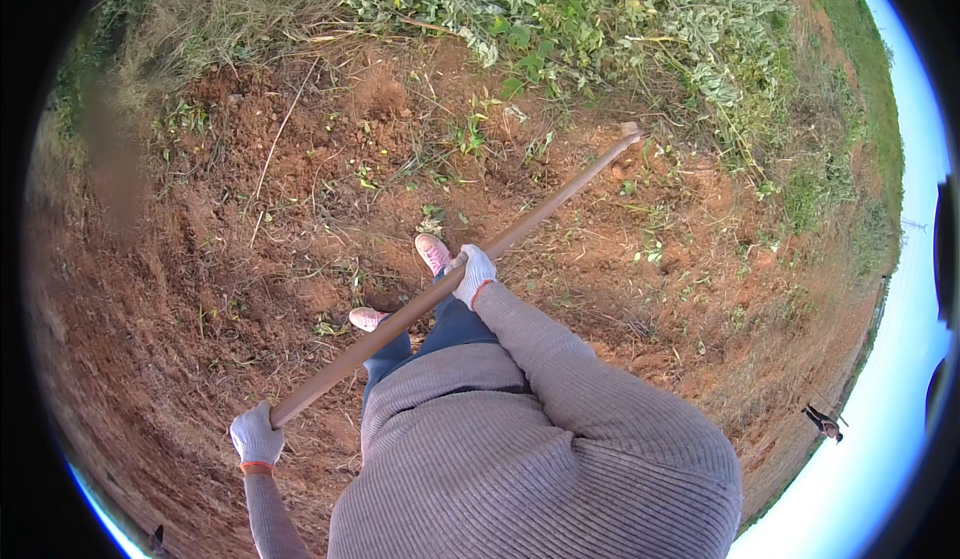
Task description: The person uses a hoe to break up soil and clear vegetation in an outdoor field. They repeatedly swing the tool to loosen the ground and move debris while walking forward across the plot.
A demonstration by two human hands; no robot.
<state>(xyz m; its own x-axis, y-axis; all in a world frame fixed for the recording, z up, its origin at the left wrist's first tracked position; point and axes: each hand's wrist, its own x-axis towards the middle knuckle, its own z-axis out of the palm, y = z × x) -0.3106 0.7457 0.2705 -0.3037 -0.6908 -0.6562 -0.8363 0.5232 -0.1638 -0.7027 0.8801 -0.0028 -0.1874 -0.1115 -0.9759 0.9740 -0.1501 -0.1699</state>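
Note:
A long-handled tool, apparently a hoe, slants across my body, and its smooth brown wooden handle (375, 341) runs from lower left to upper right. My left hand (257, 435), in a white knit glove with an orange cuff, grips the handle's near end. Further along, in front of my thighs, my right hand (472, 274) wraps around the shaft in a matching glove. The tool's head (631, 131) is at the far end, down at the soil beside the weeds. It is too small and partly hidden to make out its blade.
Reddish loose soil (322, 206) with dry stalks and small weeds surrounds my pink shoes (433, 253). A dense bank of leafy green plants (570, 26) borders it ahead. Far to the right stands another person (823, 422) with a long pole or handle.

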